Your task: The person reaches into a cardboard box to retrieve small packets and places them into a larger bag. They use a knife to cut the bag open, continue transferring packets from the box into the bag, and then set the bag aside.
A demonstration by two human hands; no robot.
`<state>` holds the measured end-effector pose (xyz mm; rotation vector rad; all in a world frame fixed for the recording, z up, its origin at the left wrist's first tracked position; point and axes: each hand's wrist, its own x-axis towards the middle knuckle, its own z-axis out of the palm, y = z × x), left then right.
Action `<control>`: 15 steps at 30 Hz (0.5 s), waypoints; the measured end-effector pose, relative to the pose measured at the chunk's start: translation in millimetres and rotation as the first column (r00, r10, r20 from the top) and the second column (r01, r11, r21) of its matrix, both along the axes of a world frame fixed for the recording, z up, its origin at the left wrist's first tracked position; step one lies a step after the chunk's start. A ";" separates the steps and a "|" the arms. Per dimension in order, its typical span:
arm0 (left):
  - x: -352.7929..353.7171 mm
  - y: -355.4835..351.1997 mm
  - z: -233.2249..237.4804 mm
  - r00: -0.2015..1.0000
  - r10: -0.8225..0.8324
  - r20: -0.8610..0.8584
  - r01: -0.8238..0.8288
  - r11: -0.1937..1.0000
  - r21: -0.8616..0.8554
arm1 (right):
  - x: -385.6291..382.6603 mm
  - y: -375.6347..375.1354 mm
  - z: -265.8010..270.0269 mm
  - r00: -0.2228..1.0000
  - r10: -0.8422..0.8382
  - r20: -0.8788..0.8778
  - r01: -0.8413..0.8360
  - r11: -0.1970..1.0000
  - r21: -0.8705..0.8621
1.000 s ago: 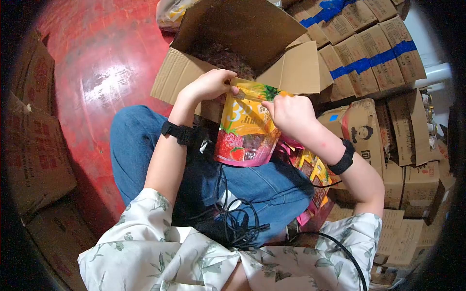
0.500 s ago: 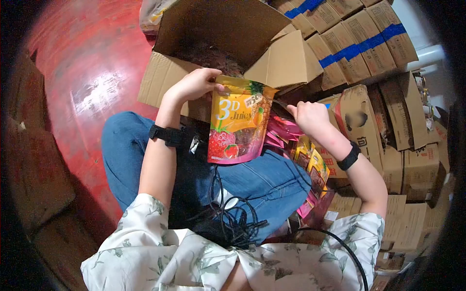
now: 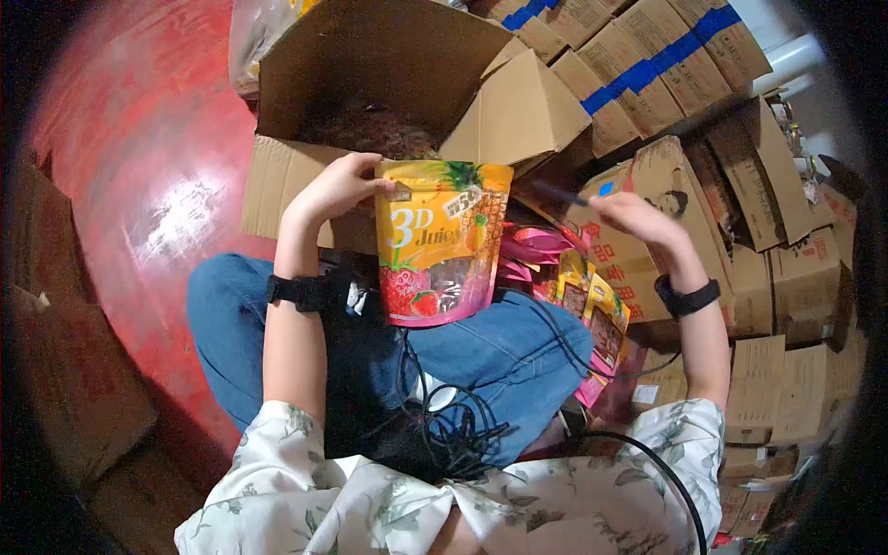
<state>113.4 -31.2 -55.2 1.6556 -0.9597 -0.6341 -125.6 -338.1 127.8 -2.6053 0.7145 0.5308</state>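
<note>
My left hand (image 3: 338, 188) pinches the upper left corner of a yellow and pink snack pouch (image 3: 439, 254), printed "3D Juicy" with pineapple and strawberry pictures. The pouch hangs upright over my lap, its front toward me. Off to the right, my right hand (image 3: 638, 220) is closed around a dark slim tool (image 3: 566, 194) that points left toward the pouch without touching it. Blur hides what kind of tool it is. Below that hand lie several more pink and yellow pouches (image 3: 578, 301), piled beside my knee.
An open cardboard carton (image 3: 388, 46) stands just ahead, with dark contents partly visible inside. Stacked cartons with blue tape (image 3: 657, 65) fill the back right; more boxes (image 3: 777, 277) line the right side. Black cables (image 3: 444, 407) lie across my lap. Red floor (image 3: 157, 120) extends left.
My right hand has drawn away to the right from the pouch's upper corner, bringing the dark tool more into sight. The pouch has shifted slightly left and down in view, as the camera turned.
</note>
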 end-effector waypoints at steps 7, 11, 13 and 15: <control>-4.5 -3.7 -4.2 0.975 0.170 0.145 -0.171 0.985 -0.009 | -14.9 -86.9 -20.2 0.864 -0.438 0.248 0.383 0.892 0.240; -1.2 -4.1 -7.7 0.984 0.165 0.065 -0.167 0.985 0.037 | 12.9 -129.9 -77.6 0.817 -0.514 0.260 0.496 0.858 0.138; 0.4 -4.1 -12.1 0.984 0.156 0.089 -0.158 0.987 0.014 | 40.4 -147.0 -98.2 0.782 -0.564 0.266 0.547 0.825 0.141; 3.5 -5.3 -18.3 0.960 0.174 0.218 -0.164 0.984 -0.062 | 75.6 -170.5 -115.4 0.812 -0.431 0.392 0.490 0.870 -0.058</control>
